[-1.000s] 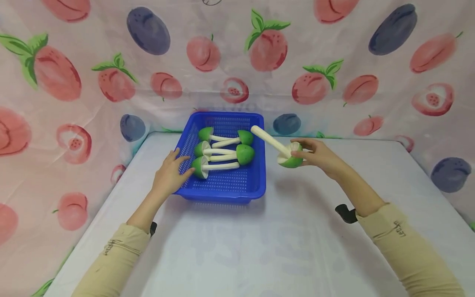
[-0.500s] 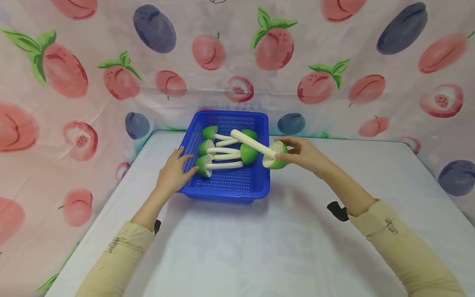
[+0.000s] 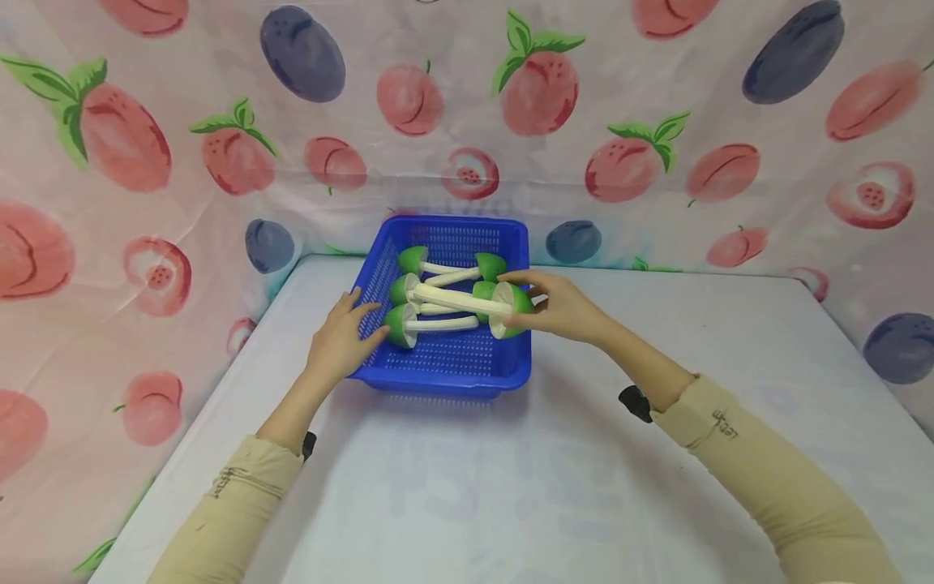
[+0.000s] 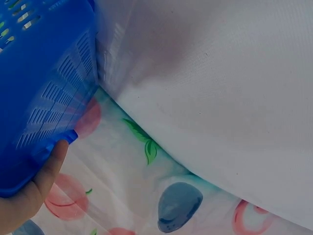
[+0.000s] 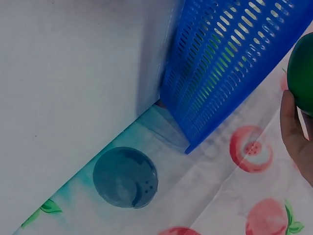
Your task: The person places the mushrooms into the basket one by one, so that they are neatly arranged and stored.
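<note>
Over the right side of a blue plastic basket, my right hand pinches a toy mushroom by its green cap. Its white stem points left across the other mushrooms. The right wrist view catches part of the green cap at its right edge. My left hand holds the basket's left rim, thumb reaching inside near a mushroom cap. In the left wrist view one finger lies over the rim. Several green-capped mushrooms with white stems lie in the basket, partly covered by the held one.
A white-covered table carries the basket near its back edge. Behind it and at the left hangs a fruit-printed cloth. The basket's perforated wall stands close to the right hand.
My right hand has carried the mushroom left from beside the basket to above its contents, and the stem has swung nearly level. My left hand stays on the rim.
</note>
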A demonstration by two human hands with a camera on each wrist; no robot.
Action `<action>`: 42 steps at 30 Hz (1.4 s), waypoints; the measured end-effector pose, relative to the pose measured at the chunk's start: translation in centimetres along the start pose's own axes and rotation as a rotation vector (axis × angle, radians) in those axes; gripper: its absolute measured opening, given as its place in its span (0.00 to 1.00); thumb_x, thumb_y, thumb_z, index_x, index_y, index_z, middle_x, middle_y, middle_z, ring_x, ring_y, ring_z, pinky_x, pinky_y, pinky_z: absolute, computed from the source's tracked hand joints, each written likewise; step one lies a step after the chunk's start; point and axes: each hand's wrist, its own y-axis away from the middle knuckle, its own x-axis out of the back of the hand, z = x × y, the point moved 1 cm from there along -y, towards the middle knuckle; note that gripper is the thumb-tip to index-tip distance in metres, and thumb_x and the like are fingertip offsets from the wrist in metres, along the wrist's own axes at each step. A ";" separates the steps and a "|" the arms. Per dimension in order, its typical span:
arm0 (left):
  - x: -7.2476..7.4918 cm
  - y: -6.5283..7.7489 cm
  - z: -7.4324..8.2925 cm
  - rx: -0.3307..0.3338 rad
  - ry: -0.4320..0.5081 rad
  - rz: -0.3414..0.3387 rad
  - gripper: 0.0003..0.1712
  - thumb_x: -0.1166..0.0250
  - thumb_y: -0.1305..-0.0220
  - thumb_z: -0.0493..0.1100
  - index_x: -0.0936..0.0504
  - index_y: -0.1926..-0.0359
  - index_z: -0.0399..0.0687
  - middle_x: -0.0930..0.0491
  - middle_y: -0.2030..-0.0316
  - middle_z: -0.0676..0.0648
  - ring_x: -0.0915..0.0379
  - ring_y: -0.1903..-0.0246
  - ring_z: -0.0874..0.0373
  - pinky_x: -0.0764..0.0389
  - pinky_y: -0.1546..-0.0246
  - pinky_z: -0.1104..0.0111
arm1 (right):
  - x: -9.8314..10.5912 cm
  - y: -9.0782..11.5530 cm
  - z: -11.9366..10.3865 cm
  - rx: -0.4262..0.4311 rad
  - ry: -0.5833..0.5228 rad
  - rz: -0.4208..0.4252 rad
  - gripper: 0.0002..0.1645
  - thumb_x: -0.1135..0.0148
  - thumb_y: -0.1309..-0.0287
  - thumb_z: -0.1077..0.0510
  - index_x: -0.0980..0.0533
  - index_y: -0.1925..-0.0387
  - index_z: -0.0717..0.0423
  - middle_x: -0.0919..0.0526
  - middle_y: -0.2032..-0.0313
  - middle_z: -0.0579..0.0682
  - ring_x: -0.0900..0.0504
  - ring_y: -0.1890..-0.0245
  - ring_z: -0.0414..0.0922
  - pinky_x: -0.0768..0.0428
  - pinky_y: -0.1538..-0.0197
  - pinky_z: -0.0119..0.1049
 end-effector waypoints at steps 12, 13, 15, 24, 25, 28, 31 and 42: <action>-0.1 0.0 -0.1 0.000 0.002 0.000 0.30 0.44 0.35 0.53 0.30 0.37 0.42 0.49 0.29 0.34 0.59 0.28 0.38 0.40 0.42 0.34 | -1.8 -1.4 -0.5 0.106 0.271 -0.080 0.41 0.28 0.52 0.52 0.33 0.37 0.59 0.25 0.42 0.58 0.25 0.50 0.51 0.22 0.48 0.45; -0.1 -0.1 -0.1 0.000 0.001 -0.001 0.30 0.44 0.35 0.53 0.30 0.37 0.42 0.49 0.29 0.34 0.59 0.28 0.38 0.40 0.42 0.33 | -2.0 -1.5 -0.5 0.106 0.293 -0.090 0.41 0.29 0.51 0.52 0.33 0.37 0.58 0.26 0.41 0.58 0.25 0.48 0.51 0.22 0.47 0.46; -0.1 -0.1 -0.1 0.003 0.000 -0.004 0.30 0.44 0.35 0.54 0.30 0.37 0.43 0.49 0.29 0.34 0.59 0.28 0.38 0.40 0.43 0.33 | -2.3 -1.8 -0.7 0.099 0.326 -0.112 0.41 0.29 0.50 0.51 0.34 0.36 0.58 0.27 0.39 0.58 0.25 0.45 0.52 0.23 0.44 0.47; -0.1 -0.1 0.0 0.004 0.002 0.001 0.30 0.43 0.35 0.53 0.30 0.37 0.42 0.49 0.29 0.34 0.59 0.28 0.38 0.41 0.41 0.34 | -3.5 -3.1 -0.6 0.037 0.421 -0.178 0.41 0.30 0.50 0.48 0.33 0.37 0.58 0.28 0.38 0.56 0.28 0.39 0.52 0.27 0.38 0.47; -0.1 -0.1 0.0 0.003 0.001 0.003 0.30 0.43 0.35 0.53 0.30 0.37 0.42 0.49 0.29 0.34 0.59 0.28 0.38 0.41 0.41 0.34 | -3.6 -3.2 -0.5 0.034 0.431 -0.181 0.41 0.30 0.50 0.48 0.33 0.37 0.58 0.28 0.38 0.56 0.28 0.39 0.52 0.27 0.38 0.47; -0.1 -0.1 0.0 0.003 0.000 0.008 0.30 0.43 0.35 0.53 0.30 0.37 0.41 0.49 0.29 0.34 0.58 0.28 0.38 0.41 0.41 0.34 | -3.9 -3.5 -0.4 0.042 0.463 -0.195 0.40 0.30 0.50 0.49 0.33 0.38 0.60 0.27 0.39 0.57 0.27 0.40 0.52 0.27 0.38 0.47; -0.1 -0.1 0.0 0.005 0.004 0.008 0.30 0.43 0.35 0.53 0.30 0.37 0.41 0.49 0.29 0.34 0.58 0.28 0.38 0.41 0.41 0.34 | -4.4 -3.8 -0.2 0.046 0.483 -0.215 0.40 0.30 0.50 0.50 0.32 0.38 0.61 0.26 0.39 0.58 0.27 0.41 0.52 0.27 0.39 0.46; 0.0 0.0 0.1 0.005 0.011 0.007 0.30 0.43 0.35 0.53 0.30 0.37 0.41 0.49 0.29 0.34 0.59 0.28 0.38 0.42 0.40 0.35 | -5.9 -4.7 0.6 0.033 0.572 -0.204 0.38 0.28 0.53 0.51 0.30 0.42 0.63 0.21 0.47 0.57 0.22 0.48 0.51 0.23 0.43 0.46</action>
